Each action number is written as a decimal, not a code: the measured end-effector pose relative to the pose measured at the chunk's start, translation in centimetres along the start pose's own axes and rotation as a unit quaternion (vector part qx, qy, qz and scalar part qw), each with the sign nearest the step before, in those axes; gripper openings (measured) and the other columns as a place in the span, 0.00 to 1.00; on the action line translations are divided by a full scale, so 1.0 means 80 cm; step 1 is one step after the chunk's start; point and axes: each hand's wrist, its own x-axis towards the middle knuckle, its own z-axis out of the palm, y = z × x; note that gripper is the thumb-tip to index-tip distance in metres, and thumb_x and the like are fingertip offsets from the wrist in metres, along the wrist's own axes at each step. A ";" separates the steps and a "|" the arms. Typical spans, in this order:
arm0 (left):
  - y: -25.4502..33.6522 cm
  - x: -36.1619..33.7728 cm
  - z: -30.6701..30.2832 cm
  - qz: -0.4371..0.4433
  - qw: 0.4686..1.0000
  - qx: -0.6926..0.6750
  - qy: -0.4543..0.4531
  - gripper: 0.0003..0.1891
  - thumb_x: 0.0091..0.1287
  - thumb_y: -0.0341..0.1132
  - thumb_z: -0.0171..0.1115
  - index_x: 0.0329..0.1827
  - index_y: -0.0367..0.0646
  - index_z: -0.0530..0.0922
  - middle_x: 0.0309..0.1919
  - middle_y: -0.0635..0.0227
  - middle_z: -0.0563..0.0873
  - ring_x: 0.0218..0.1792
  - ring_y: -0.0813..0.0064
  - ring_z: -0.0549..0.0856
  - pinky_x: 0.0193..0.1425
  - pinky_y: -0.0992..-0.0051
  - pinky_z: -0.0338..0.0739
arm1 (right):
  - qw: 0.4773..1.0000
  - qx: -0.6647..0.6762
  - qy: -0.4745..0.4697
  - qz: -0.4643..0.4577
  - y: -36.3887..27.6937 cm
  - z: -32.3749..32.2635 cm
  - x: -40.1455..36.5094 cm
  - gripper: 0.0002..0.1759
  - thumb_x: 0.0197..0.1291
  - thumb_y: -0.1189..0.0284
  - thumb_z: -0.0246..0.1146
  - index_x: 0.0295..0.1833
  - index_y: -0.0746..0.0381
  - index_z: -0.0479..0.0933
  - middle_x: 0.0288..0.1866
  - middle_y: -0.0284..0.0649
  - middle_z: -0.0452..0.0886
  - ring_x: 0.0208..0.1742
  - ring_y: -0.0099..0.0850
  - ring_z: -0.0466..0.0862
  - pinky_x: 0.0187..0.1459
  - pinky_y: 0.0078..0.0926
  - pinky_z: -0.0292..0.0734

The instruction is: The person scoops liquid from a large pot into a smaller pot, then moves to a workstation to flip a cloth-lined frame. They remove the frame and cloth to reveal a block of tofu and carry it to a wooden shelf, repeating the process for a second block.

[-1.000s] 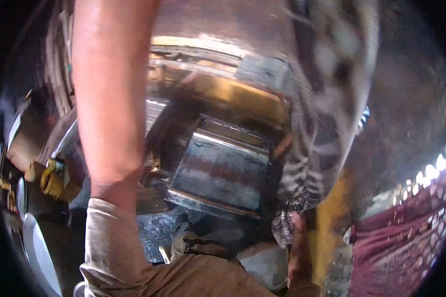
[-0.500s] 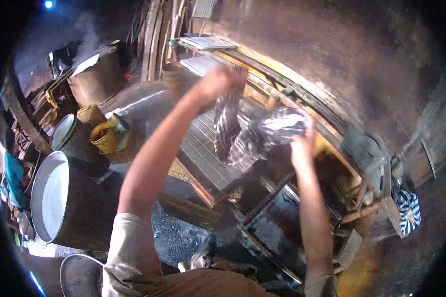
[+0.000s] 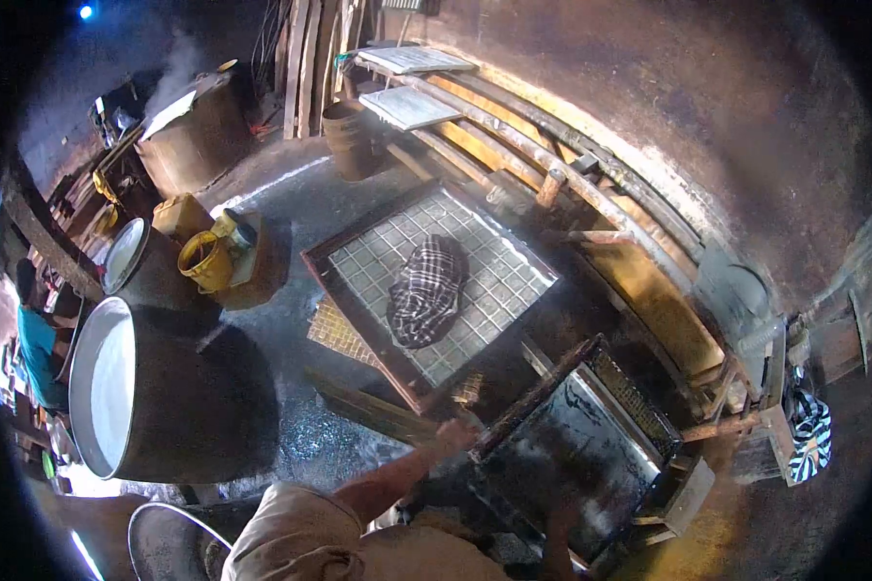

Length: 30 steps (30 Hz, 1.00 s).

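Observation:
A dark plaid cloth (image 3: 426,295) lies bunched on a wood-framed rack with a pale square grid (image 3: 499,290). Low in the view, my left hand (image 3: 451,438) is at the left corner of a dark flat tray (image 3: 576,426), its fingers blurred against the frame. My right hand (image 3: 566,518) is low over the tray's near side, dim and smeared, so I cannot tell how its fingers sit. Neither hand touches the cloth.
Large metal pots (image 3: 179,397) stand at left, with a yellow bucket (image 3: 205,261) behind. Farther back, a big vat (image 3: 194,136) steams. Wooden rails (image 3: 552,155) run along the wall, bearing white panels (image 3: 409,107). A striped bag (image 3: 809,436) hangs at right. A person in teal (image 3: 37,358) is at far left.
The plaid cloth, earlier held up between both hands, now lies on the gridded rack, let go. Both hands have come down and back toward the dark tray.

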 end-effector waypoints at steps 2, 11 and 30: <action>-0.012 -0.021 0.060 0.054 0.946 0.298 -0.115 0.16 0.59 0.42 0.58 0.45 0.41 0.78 0.28 0.67 0.80 0.29 0.67 0.80 0.31 0.70 0.75 | 0.980 -0.095 0.065 0.165 0.101 -0.040 -0.029 0.17 0.58 0.65 0.54 0.47 0.65 0.72 0.44 0.44 0.75 0.47 0.37 0.75 0.50 0.33 0.69; 0.064 -0.023 0.094 -0.309 0.907 -0.280 -0.067 0.23 0.57 0.56 0.56 0.41 0.46 0.80 0.34 0.65 0.81 0.36 0.65 0.80 0.43 0.66 0.74 | 0.920 0.155 -0.067 0.354 0.248 -0.109 -0.077 0.13 0.55 0.67 0.54 0.41 0.65 0.70 0.40 0.42 0.73 0.44 0.35 0.73 0.49 0.32 0.68; 0.091 -0.057 -0.191 -0.347 0.908 0.005 0.234 0.18 0.47 0.43 0.54 0.40 0.49 0.81 0.32 0.55 0.83 0.37 0.55 0.81 0.44 0.62 0.75 | 0.900 0.364 -0.028 0.239 -0.024 -0.054 0.012 0.07 0.47 0.71 0.56 0.29 0.63 0.67 0.32 0.36 0.69 0.37 0.31 0.69 0.46 0.30 0.65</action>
